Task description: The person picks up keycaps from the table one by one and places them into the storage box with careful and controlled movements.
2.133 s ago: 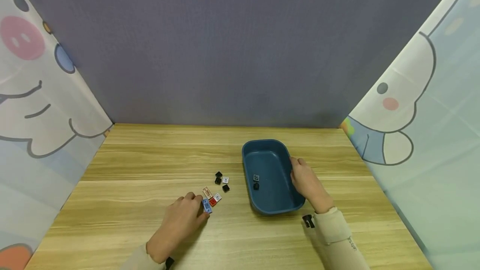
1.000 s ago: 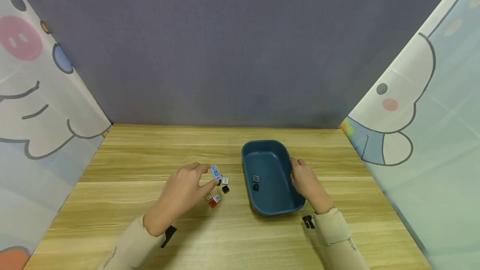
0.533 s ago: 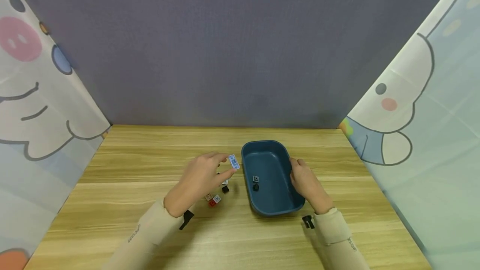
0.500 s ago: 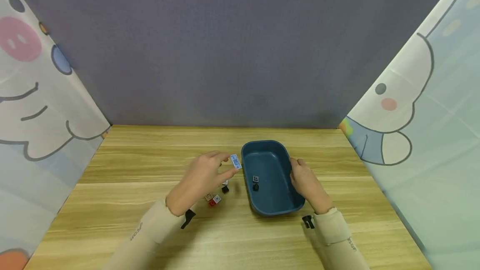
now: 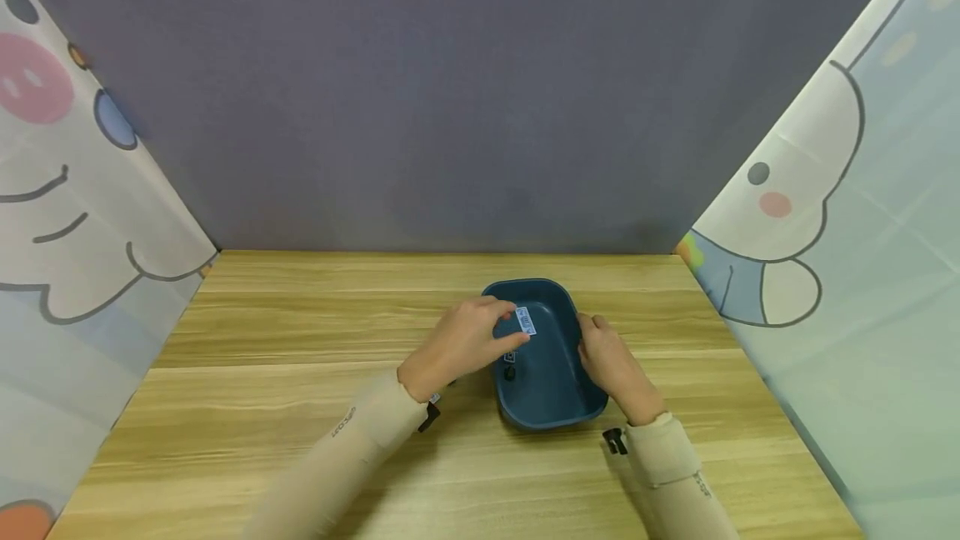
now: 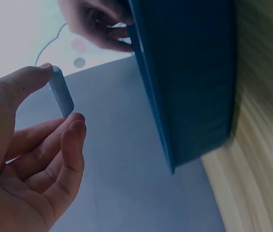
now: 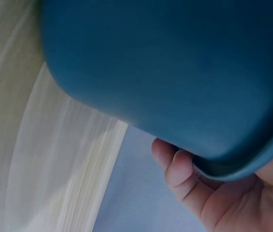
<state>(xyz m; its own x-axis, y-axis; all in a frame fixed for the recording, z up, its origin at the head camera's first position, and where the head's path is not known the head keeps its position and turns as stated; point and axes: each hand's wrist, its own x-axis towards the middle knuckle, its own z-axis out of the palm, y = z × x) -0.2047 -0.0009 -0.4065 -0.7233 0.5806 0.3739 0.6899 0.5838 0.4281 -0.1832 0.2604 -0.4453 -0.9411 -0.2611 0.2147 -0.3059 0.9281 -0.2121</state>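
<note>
In the head view, my left hand is over the left side of a dark blue plastic tub. Thumb and fingertips pinch a small blue rectangular tile with printed marks by its ends. The left wrist view shows the tile edge-on, thin with rounded ends, above the tub's rim level. My right hand grips the tub's right rim, fingers underneath, as the right wrist view of the tub shows. Inside the tub lie a small square piece and a small black piece.
A small white piece peeks out beside the left cuff on the wooden table; the left forearm hides the other loose pieces. Black mounts sit at both wrists, one a black clip. A grey panel stands behind the table.
My left hand has picked the blue tile up off the table and carried it rightward and away from me to over the tub. My right hand and the tub stay in place.
</note>
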